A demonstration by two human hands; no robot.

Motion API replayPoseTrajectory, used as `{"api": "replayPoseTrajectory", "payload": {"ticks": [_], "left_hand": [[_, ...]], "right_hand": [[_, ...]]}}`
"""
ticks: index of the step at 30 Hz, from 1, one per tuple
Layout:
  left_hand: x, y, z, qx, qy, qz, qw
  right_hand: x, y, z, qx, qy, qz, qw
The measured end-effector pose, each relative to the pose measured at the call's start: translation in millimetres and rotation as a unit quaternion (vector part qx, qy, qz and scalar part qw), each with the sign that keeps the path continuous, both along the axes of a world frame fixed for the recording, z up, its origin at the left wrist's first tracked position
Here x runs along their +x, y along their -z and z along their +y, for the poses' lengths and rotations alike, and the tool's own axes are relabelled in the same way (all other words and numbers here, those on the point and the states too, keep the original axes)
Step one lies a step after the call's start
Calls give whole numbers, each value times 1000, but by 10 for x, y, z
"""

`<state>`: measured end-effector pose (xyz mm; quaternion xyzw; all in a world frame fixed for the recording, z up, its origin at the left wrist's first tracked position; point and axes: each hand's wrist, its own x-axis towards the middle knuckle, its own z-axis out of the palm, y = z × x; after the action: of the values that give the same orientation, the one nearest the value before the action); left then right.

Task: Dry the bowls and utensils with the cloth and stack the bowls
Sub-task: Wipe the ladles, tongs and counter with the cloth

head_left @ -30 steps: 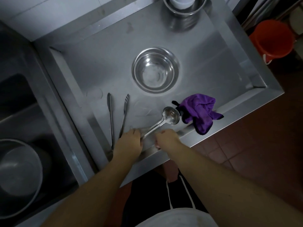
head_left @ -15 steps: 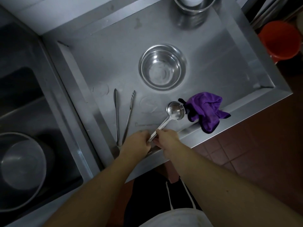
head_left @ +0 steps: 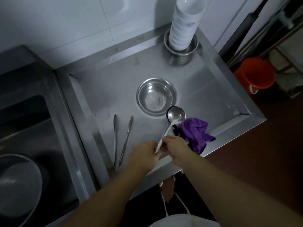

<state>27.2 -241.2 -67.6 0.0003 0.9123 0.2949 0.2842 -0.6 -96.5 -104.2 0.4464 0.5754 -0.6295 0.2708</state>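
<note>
Both hands, left hand point(head_left: 144, 153) and right hand point(head_left: 175, 145), pinch the ladle point(head_left: 170, 124) handle, its scoop raised beside the bowl point(head_left: 156, 96). Cloth point(head_left: 196, 134) lies untouched; a wet handle could slip and clatter.

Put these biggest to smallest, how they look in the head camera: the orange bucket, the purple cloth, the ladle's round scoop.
1. orange bucket
2. purple cloth, close behind, though the bucket stands farther away
3. ladle scoop

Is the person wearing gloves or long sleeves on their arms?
No. The left hand and right hand are bare, with no gloves, rings or watch showing. Both forearms are uncovered too, no sleeves in sight. A white garment with white strings shows at the bottom.
</note>
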Motion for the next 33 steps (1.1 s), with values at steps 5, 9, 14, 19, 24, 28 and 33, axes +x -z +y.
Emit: {"api": "replayPoseTrajectory", "payload": {"ticks": [5,9,14,19,24,28,33], "left_hand": [[-275,-230,387,44,-40,-18,998],[-503,-311,778,67,-62,-28,995],[-830,-260,1340,43,-60,-39,997],[-1148,-145,1947,41,-124,-53,990],[-1387,81,2404,61,-161,-68,983],[-1554,259,2658,76,-208,-84,972],[-1711,440,2813,75,-236,-85,965]], "right_hand": [[-320,-189,443,7,-26,30,999],[-554,-226,834,7,-43,35,998],[-884,-189,1407,16,-95,37,995],[-1268,-79,1898,33,-159,33,986],[-1628,-1,2356,42,-210,21,976],[-1870,128,2566,36,-234,19,971],[-2111,270,2639,43,-259,20,965]]}}
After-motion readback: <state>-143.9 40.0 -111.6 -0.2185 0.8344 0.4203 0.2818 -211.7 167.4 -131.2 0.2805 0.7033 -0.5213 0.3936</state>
